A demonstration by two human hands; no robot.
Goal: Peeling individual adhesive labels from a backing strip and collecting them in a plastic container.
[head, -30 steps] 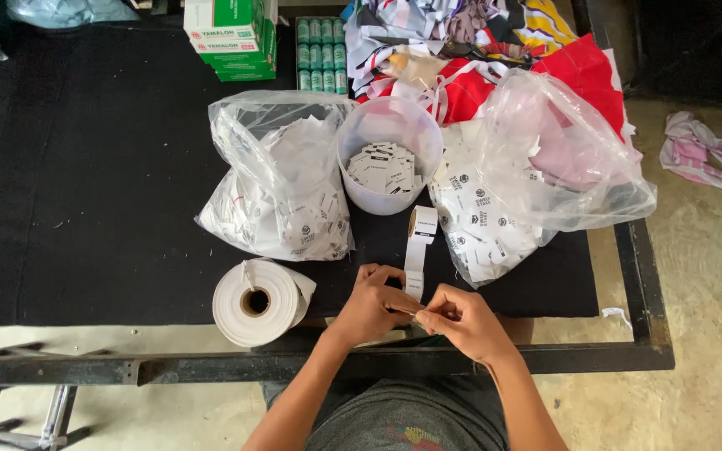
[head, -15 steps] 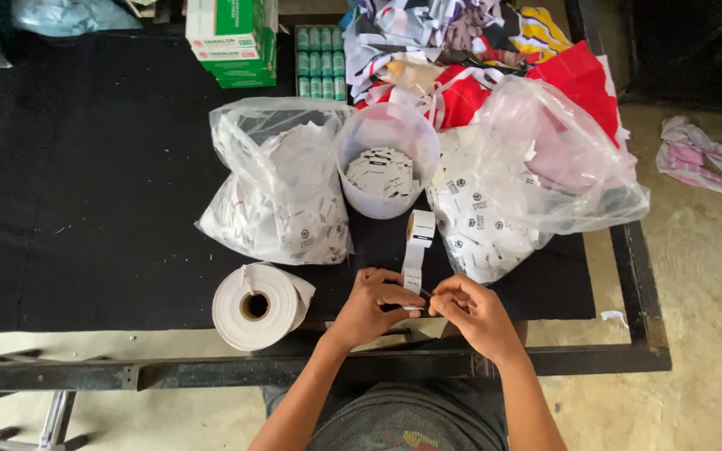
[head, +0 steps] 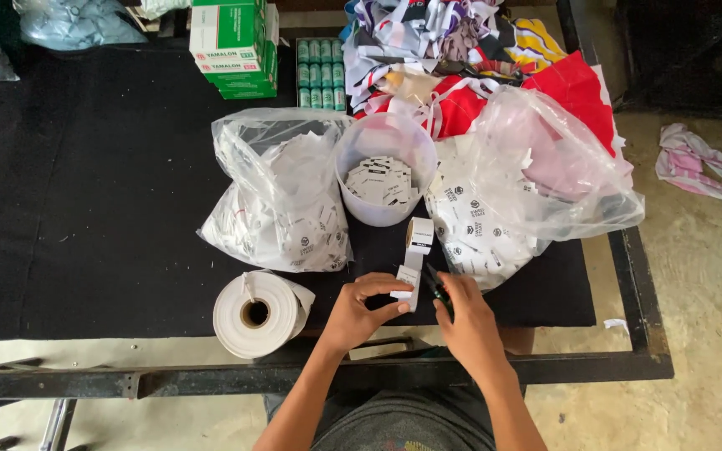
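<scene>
1. A white tape roll (head: 256, 314) lies on its side at the near edge of the black table (head: 85, 209)
2. A clear bag of white labels (head: 282, 205) sits behind the roll
3. The left hand (head: 361, 311) pinches the lower end of a white label strip (head: 411, 263), thumb under, fingers over
4. A translucent tub (head: 386, 179) holds cut labels, just behind the strip
5. The right hand (head: 465, 321) is closed around small dark scissors (head: 438, 288), just beside the strip
6. Second bag (head: 536, 184) on the right
</scene>
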